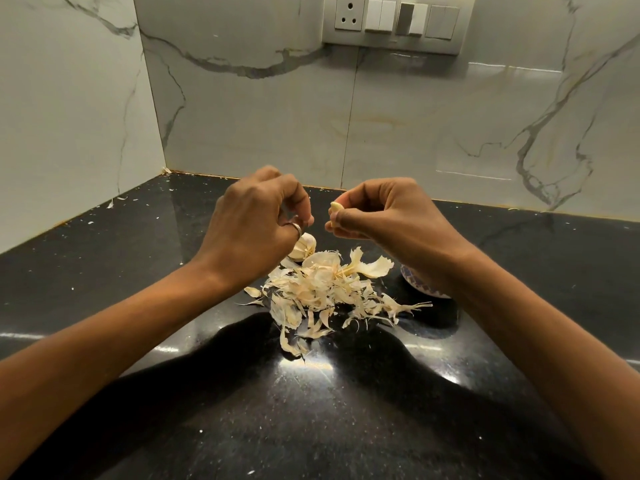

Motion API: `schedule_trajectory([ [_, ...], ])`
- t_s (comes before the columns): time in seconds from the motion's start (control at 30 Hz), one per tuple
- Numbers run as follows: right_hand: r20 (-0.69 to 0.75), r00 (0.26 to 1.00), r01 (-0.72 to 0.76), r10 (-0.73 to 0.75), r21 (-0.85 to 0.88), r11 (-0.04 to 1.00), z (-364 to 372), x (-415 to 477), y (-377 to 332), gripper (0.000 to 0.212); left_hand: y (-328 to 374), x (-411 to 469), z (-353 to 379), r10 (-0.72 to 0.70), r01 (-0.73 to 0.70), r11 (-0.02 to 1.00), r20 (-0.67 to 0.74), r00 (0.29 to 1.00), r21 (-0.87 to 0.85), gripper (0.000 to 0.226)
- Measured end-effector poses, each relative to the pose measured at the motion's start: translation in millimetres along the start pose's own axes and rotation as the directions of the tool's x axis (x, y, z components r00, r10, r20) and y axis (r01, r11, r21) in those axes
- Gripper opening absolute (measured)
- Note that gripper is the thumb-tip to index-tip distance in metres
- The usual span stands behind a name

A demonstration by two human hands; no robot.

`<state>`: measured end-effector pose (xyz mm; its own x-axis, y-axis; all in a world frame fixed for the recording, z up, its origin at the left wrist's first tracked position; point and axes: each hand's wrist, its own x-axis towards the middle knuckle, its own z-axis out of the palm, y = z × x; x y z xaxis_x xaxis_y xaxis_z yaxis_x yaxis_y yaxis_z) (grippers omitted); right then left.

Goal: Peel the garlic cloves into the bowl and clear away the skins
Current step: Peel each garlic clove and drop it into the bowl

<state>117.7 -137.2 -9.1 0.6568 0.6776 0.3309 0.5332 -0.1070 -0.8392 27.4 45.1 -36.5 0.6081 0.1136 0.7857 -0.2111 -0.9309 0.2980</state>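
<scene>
Our right hand (384, 209) pinches a garlic clove (336, 211) at frame centre, our left hand (256, 216) curls on we cannot tell what; squeezed, the clove could slip into the skins (325, 289), missing the bowl (415, 285).

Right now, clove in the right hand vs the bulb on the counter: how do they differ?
The clove is pinched in the right hand, off the counter; the bulb lies on it, partly behind the left hand. Clove is a small single yellowish piece; bulb is bigger, white, in its skin. Both are garlic.
</scene>
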Motion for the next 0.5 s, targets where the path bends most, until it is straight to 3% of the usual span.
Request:
schedule_trajectory([
  [0.2,-0.038,0.987,0.126,-0.154,-0.395,0.91,-3,2,-1,0.02,1,-1,2,0.003,-0.004,1.0,-0.038,0.999,-0.021,0.035],
  [0.3,-0.022,0.978,0.149,-0.209,-0.627,0.765,-13,2,-6,0.014,-1,-1,3,0.027,-0.028,0.999,-0.065,0.998,-0.016,0.034],
  [0.5,-0.088,0.996,-0.077,0.008,-0.816,0.572,-44,-1,-22,0.011,0,-2,0,0.089,-0.087,0.996,-0.093,0.992,0.025,0.038],
])
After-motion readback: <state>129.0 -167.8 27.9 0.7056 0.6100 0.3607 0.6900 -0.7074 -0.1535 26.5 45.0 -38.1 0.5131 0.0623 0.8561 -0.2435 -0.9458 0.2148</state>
